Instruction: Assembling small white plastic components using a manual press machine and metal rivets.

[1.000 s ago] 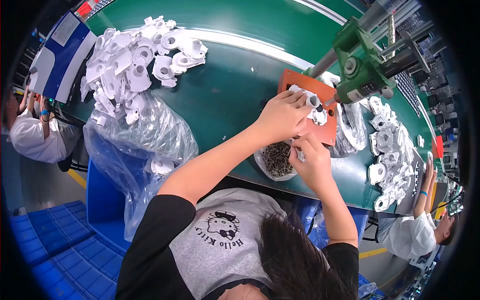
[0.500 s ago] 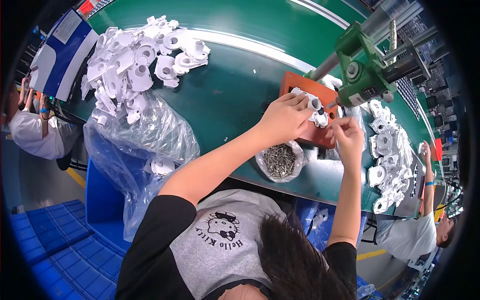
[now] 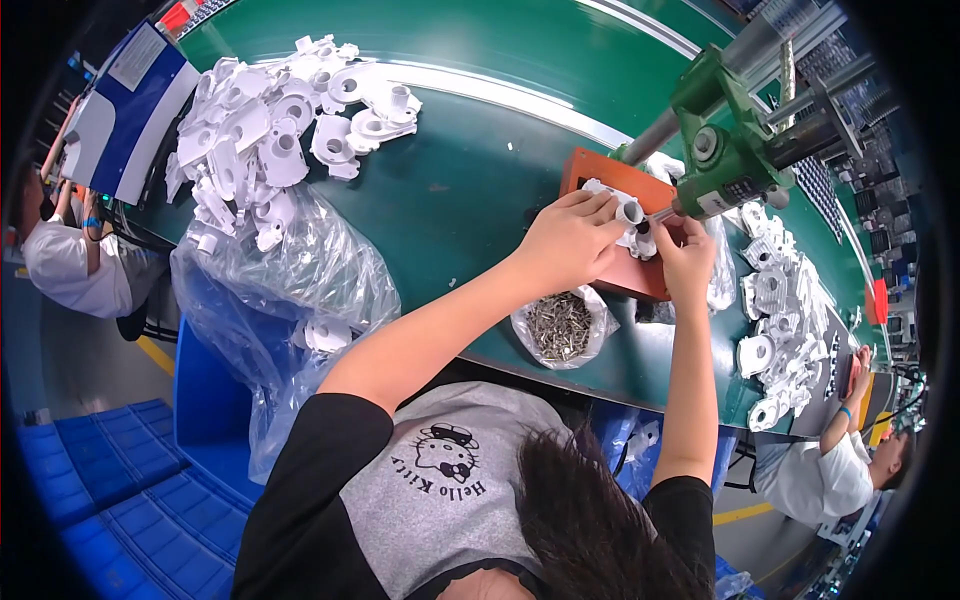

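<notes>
Resting on an orange block (image 3: pixel 612 262) on the green belt (image 3: pixel 470 190), a white plastic part (image 3: pixel 622 212) is gripped by the left hand (image 3: pixel 565 240), fingers curled over it. The right hand (image 3: pixel 688 262) is pinched closed beside the part, under a green press tool (image 3: pixel 725 160); what it holds cannot be told. A bag of screws (image 3: pixel 562 328) lies near. Piles of white parts (image 3: pixel 275 130) are seen at both sides.

White plastic part (image 3: pixel 628 222): moulded piece with short round tube end, lying on orange fixture block (image 3: pixel 600 175) on green table. Left hand (image 3: pixel 568 240) covers its near side; right hand (image 3: pixel 686 262) touches its right edge.
</notes>
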`<move>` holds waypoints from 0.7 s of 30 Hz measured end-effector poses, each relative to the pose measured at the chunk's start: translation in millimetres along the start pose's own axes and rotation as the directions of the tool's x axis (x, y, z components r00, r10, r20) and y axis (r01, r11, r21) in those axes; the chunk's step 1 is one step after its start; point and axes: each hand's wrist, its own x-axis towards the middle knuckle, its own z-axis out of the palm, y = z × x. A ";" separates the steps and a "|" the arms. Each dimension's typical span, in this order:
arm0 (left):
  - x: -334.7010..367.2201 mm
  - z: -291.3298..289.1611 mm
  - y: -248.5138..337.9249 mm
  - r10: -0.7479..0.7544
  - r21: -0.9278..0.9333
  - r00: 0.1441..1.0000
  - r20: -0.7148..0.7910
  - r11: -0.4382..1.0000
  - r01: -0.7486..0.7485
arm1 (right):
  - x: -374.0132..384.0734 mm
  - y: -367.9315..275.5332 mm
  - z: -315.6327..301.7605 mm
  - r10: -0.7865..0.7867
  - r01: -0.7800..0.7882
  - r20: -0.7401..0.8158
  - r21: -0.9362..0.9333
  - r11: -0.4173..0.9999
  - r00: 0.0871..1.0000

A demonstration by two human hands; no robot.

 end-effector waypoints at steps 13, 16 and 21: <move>1.3 0.4 -0.6 -0.014 -0.007 0.999 0.029 1.000 0.014 | -2.0 9.3 -0.1 -0.051 0.051 -0.042 -0.004 0.999 0.998; 2.7 -0.7 0.2 -0.013 -0.014 0.999 0.035 1.000 0.013 | -2.3 7.5 -1.1 -0.034 0.034 -0.018 -0.009 0.999 0.999; 3.7 -2.9 1.1 -0.024 0.027 0.999 0.047 0.999 0.023 | -6.7 5.9 -2.1 -0.367 0.384 0.116 -0.237 0.892 0.923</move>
